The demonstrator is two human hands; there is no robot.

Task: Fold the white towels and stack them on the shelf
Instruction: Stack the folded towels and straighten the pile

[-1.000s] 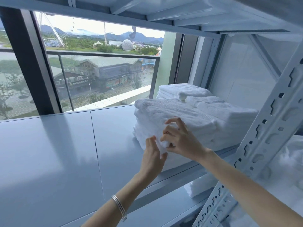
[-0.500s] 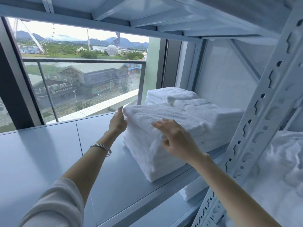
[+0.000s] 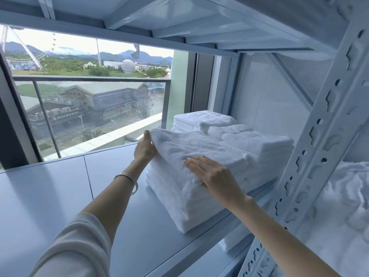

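On the grey shelf (image 3: 50,196), the left hand (image 3: 144,149) grips the top towel (image 3: 191,148) at its far-left corner while the right hand (image 3: 211,173), fingers straight, presses its near edge onto the front stack (image 3: 185,198); squaring done, releasing should follow.

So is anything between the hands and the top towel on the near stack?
Nothing visible. The left hand holds the top towel at its far left corner, and the right hand lies flat on its near edge.
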